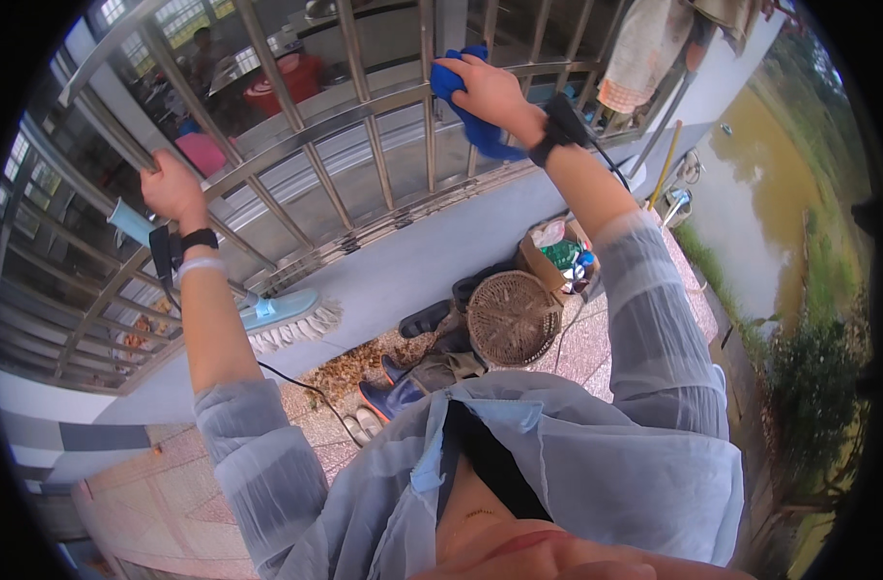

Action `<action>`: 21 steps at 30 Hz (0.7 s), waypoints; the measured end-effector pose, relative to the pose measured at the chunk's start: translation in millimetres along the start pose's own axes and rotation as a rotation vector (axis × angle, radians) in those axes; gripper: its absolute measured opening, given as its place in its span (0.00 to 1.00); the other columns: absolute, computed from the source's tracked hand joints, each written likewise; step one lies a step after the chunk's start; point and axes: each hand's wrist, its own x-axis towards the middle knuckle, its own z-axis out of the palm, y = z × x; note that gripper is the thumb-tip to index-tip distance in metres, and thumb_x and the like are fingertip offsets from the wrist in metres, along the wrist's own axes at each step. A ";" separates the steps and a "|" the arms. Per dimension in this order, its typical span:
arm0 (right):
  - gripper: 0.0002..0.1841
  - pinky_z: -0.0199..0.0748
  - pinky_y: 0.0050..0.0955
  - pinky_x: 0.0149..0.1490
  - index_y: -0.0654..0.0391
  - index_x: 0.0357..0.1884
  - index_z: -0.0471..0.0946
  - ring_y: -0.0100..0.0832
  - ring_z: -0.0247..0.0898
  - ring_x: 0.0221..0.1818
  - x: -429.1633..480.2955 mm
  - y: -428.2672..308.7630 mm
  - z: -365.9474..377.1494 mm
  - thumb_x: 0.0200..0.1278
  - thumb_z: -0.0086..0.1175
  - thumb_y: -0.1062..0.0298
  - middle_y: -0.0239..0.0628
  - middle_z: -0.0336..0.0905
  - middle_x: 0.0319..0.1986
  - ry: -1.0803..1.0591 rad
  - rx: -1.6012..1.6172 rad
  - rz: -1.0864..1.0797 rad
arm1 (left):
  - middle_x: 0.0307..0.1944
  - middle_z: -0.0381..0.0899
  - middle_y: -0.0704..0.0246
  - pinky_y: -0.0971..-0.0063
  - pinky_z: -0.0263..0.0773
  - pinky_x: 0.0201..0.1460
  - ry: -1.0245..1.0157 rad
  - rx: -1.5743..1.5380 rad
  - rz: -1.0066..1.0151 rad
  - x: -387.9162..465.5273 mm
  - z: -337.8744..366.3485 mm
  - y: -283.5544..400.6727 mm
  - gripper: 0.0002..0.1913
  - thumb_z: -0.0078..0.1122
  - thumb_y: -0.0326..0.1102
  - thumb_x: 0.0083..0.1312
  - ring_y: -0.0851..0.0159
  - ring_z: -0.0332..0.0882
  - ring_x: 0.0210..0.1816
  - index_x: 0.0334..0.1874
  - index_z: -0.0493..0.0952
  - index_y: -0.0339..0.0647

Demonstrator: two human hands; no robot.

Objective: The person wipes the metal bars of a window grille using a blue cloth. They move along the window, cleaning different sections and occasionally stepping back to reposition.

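A blue cloth (pixel 477 127) is bunched in my right hand (pixel 493 90), pressed against the metal window grille (pixel 372 109) near its crossbar. Part of the cloth hangs down below the palm. At the left, my left hand (pixel 171 185) is closed around an upright bar of the same grille. Just beside that hand is the light blue end of a pole (pixel 131 223). Lower down, a mop head (pixel 285 312) with a light blue body and pale strands leans by the wall under the window. Both wrists wear black straps with cabled devices.
Below the window stand a round wicker basket (pixel 514 319), a cardboard box (pixel 543 257) of mixed items, blue rubber boots (pixel 394 391) and pale shoes (pixel 363 424). A stained cloth (pixel 640 54) hangs at the upper right. Water (pixel 760 188) lies beyond the paving's edge. A red basin (pixel 285 81) is indoors.
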 end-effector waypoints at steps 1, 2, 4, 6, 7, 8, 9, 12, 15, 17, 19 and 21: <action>0.31 0.80 0.45 0.55 0.39 0.69 0.73 0.51 0.79 0.54 -2.4 3.4 5.0 0.59 0.58 0.66 0.42 0.75 0.64 0.035 -0.004 0.018 | 0.31 0.84 0.47 0.46 0.75 0.41 0.001 -0.003 -0.003 -0.5 -1.0 0.6 0.22 0.53 0.51 0.66 0.35 0.82 0.37 0.32 0.82 0.36; 0.31 0.80 0.45 0.55 0.39 0.68 0.73 0.51 0.79 0.53 -6.8 7.8 8.8 0.59 0.58 0.66 0.42 0.75 0.64 0.084 0.000 0.012 | 0.31 0.84 0.47 0.46 0.75 0.42 0.002 -0.039 0.000 -0.2 -2.0 2.0 0.22 0.53 0.51 0.66 0.35 0.82 0.37 0.33 0.82 0.36; 0.27 0.81 0.42 0.54 0.44 0.63 0.78 0.50 0.80 0.52 -26.4 19.3 11.2 0.58 0.61 0.65 0.43 0.80 0.56 0.218 0.037 -0.051 | 0.31 0.84 0.48 0.47 0.75 0.43 -0.050 -0.031 -0.043 -0.6 -4.0 3.3 0.21 0.52 0.52 0.66 0.36 0.82 0.38 0.33 0.82 0.37; 0.25 0.81 0.42 0.54 0.47 0.61 0.79 0.50 0.80 0.52 -45.6 34.6 4.9 0.57 0.61 0.65 0.44 0.81 0.55 0.296 0.107 0.041 | 0.31 0.84 0.48 0.47 0.75 0.43 -0.027 -0.028 -0.033 -1.0 -4.3 4.0 0.21 0.52 0.52 0.65 0.36 0.82 0.38 0.33 0.82 0.37; 0.25 0.81 0.42 0.55 0.48 0.59 0.80 0.50 0.80 0.52 -53.0 40.6 1.7 0.57 0.61 0.65 0.44 0.82 0.54 0.323 0.141 0.064 | 0.32 0.84 0.48 0.47 0.75 0.43 -0.020 -0.020 -0.024 -1.2 -4.1 3.9 0.21 0.52 0.52 0.65 0.36 0.82 0.38 0.33 0.82 0.37; 0.24 0.80 0.42 0.56 0.49 0.59 0.81 0.51 0.80 0.52 -58.5 46.5 -3.0 0.57 0.60 0.64 0.45 0.82 0.53 0.390 0.220 0.257 | 0.32 0.84 0.48 0.47 0.75 0.43 -0.015 -0.011 -0.033 -1.3 -3.6 3.3 0.21 0.52 0.52 0.65 0.36 0.82 0.38 0.34 0.82 0.38; 0.24 0.80 0.42 0.57 0.50 0.58 0.81 0.51 0.80 0.53 -60.3 50.5 -6.0 0.56 0.60 0.64 0.45 0.83 0.53 0.505 0.294 0.365 | 0.32 0.84 0.48 0.47 0.75 0.43 -0.011 0.000 -0.043 -1.5 -2.8 2.4 0.21 0.52 0.51 0.65 0.36 0.82 0.38 0.34 0.82 0.38; 0.26 0.79 0.43 0.58 0.51 0.60 0.81 0.52 0.80 0.55 -40.4 59.2 -17.8 0.56 0.58 0.63 0.48 0.82 0.55 0.292 0.146 0.234 | 0.32 0.84 0.49 0.47 0.75 0.43 -0.009 -0.010 -0.037 -1.9 -0.8 -1.2 0.21 0.52 0.51 0.64 0.37 0.82 0.38 0.34 0.82 0.38; 0.26 0.80 0.46 0.56 0.45 0.61 0.81 0.52 0.81 0.53 -1.1 65.4 -25.3 0.57 0.56 0.61 0.48 0.83 0.54 -0.076 -0.110 0.209 | 0.32 0.85 0.49 0.48 0.74 0.43 0.007 -0.013 -0.014 -1.6 0.4 -3.9 0.21 0.52 0.52 0.64 0.37 0.82 0.38 0.34 0.82 0.38; 0.27 0.81 0.46 0.55 0.43 0.62 0.81 0.52 0.82 0.51 24.9 74.2 -29.8 0.57 0.56 0.61 0.47 0.84 0.53 -0.266 -0.203 0.267 | 0.33 0.85 0.49 0.47 0.74 0.44 -0.010 0.012 -0.020 -1.1 0.6 -5.0 0.22 0.52 0.52 0.65 0.37 0.82 0.39 0.34 0.82 0.37; 0.26 0.81 0.46 0.54 0.41 0.61 0.81 0.51 0.82 0.50 25.8 80.6 -27.4 0.57 0.57 0.61 0.46 0.85 0.51 -0.321 -0.190 0.241 | 0.33 0.85 0.48 0.47 0.73 0.45 -0.024 0.022 -0.043 -1.4 0.5 -5.7 0.23 0.52 0.52 0.65 0.37 0.82 0.39 0.34 0.82 0.35; 0.24 0.81 0.46 0.53 0.41 0.59 0.82 0.49 0.82 0.50 6.4 88.3 -23.3 0.57 0.58 0.62 0.45 0.85 0.50 -0.133 -0.191 0.143 | 0.34 0.85 0.48 0.47 0.73 0.45 -0.048 0.036 -0.061 -0.1 0.4 -6.1 0.23 0.52 0.52 0.65 0.37 0.82 0.39 0.34 0.82 0.35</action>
